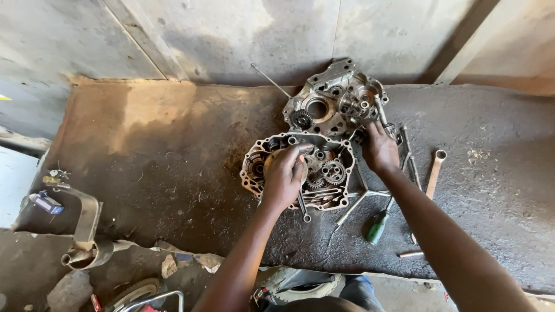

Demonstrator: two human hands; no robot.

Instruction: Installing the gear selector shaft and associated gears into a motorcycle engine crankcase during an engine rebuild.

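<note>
- The near crankcase half (298, 173) lies flat at the centre of the frame, open side up, with its gears (326, 171) exposed; I judge the case already split and the internals still in place.
- My left hand (283, 176) rests on this half, fingers curled down around a round part inside it; I cannot tell how firmly it grips.
- The far crankcase half (332, 101) lies just above, touching the near one.
- My right hand (380, 151) rests at its lower right edge, fingers bent onto the casting; whether they hold anything is hidden.
- Right of centre lie a T-handle wrench (361, 199), a green-handled screwdriver (377, 227) and a box spanner (435, 173).
- A spanner (302, 208) lies under my left wrist.
</note>
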